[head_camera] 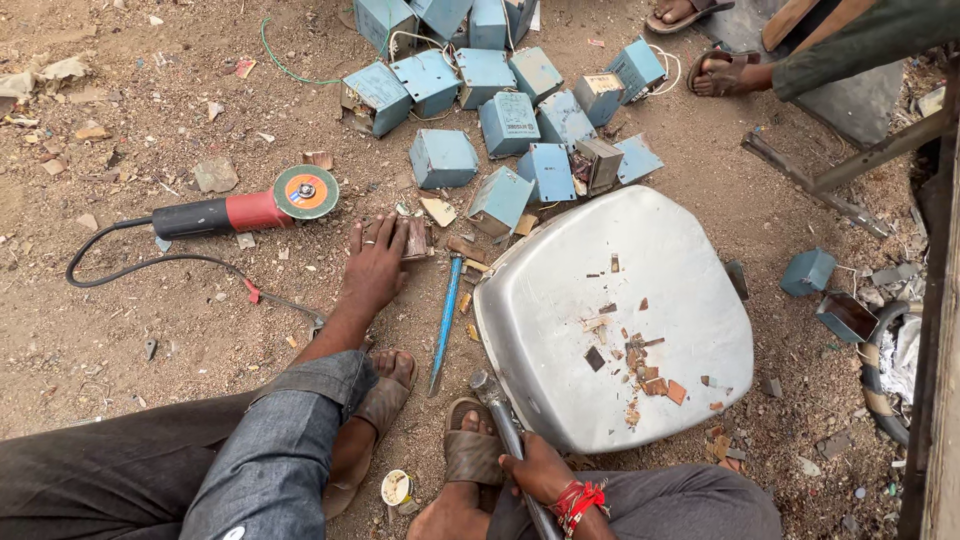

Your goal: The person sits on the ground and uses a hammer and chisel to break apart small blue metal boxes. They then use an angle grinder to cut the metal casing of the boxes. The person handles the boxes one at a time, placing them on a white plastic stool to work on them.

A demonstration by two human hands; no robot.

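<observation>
Left hand (375, 268) lies fingers spread on a brown block (412, 238) beside the grinder (250, 210), while right hand (538, 468) clenches a hammer (500, 420) by the metal shell (620, 320)'s near edge.

Ground (150, 330): dry, matt, gritty earth strewn with small stones and scraps. Large rounded shell (640, 300), centre right: dull silvery sheet metal, smooth but scuffed, dusted with rusty-brown chips. Boxes (508, 123), upper centre: matt pale-blue painted metal, worn at the edges. Angle grinder (240, 212), left of centre: glossy red and matt black plastic body, orange-green abrasive disc, black rubbery cable. Chisel (445, 320), centre: blue-painted metal bar. Rod (505, 425) under the right hand (535, 470), lower centre: bare grey metal. Sandals (470, 450): worn brown leather-like straps.
</observation>
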